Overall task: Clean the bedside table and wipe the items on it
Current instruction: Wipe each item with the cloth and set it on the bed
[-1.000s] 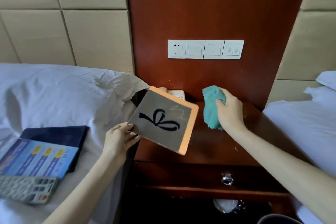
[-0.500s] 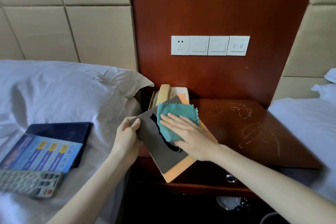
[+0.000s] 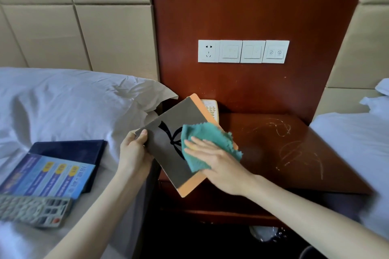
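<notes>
My left hand (image 3: pixel 134 152) pinches the left corner of a grey notebook (image 3: pixel 168 162) with an orange edge and a black bow drawing, holding it tilted above the left side of the dark wooden bedside table (image 3: pixel 294 153). Flat on the cover lies a teal cloth (image 3: pixel 207 139), pressed down by the straight fingers of my right hand (image 3: pixel 219 160). A cream telephone (image 3: pixel 211 109) stands behind the notebook, mostly hidden by it. The table top shows pale scribble marks on its right half.
On the white bed at left lie a dark blue folder (image 3: pixel 69 149), a blue leaflet (image 3: pixel 46 174) and a grey remote control (image 3: pixel 31 210). A pillow (image 3: pixel 84 99) lies behind them. A second bed (image 3: pixel 353 139) borders the table's right. Wall switches (image 3: pixel 243 51) sit above.
My right hand brought the teal cloth from the table's back onto the notebook cover and has since slid it down and to the right. The left hand has turned the notebook more upright.
</notes>
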